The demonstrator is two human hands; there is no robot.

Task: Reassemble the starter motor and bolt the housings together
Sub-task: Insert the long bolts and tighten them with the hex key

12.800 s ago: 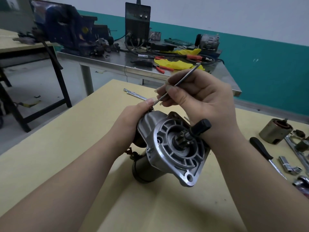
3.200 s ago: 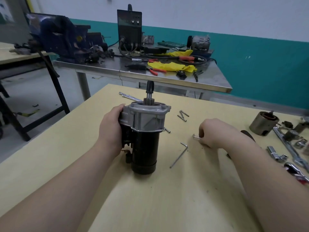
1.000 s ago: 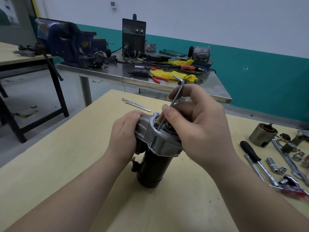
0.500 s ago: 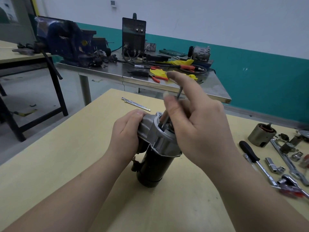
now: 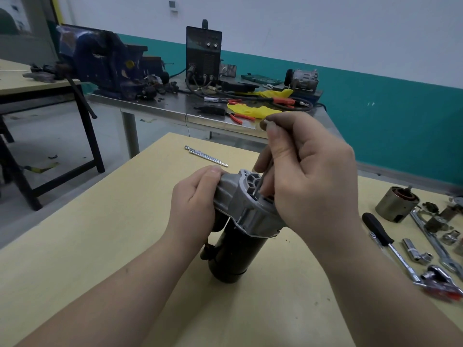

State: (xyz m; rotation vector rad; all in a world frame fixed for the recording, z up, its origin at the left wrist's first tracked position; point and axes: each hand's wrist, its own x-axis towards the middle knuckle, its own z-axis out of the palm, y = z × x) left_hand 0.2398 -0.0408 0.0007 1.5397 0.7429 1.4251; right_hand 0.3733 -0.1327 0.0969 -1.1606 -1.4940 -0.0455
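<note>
The step in hand looks like driving a housing bolt. The starter motor (image 5: pixel 240 234) stands tilted on the yellow tabletop (image 5: pixel 100 246), its black body down and its silver nose housing (image 5: pixel 246 209) up. The left hand (image 5: pixel 194 211) grips the housing's side to steady it. The right hand (image 5: pixel 308 176) pinches a hex key (image 5: pixel 260 182) between thumb and fingers, the tip set down into the housing's open face; the bolt itself is hidden.

Next, I judge, the key wants turning while staying seated square in the bolt head, with the left hand resisting the twist so the motor does not tip.

To the right on the tabletop lie a ratchet handle (image 5: pixel 390 249), sockets and a brass-coloured cylindrical part (image 5: pixel 395 204). Beyond stands a steel workbench (image 5: pixel 175 106) with a blue vise (image 5: pixel 100 63), a black welding machine (image 5: pixel 203 53) and yellow gloves (image 5: pixel 253 110), before a white-and-teal wall (image 5: pixel 390 96).
</note>
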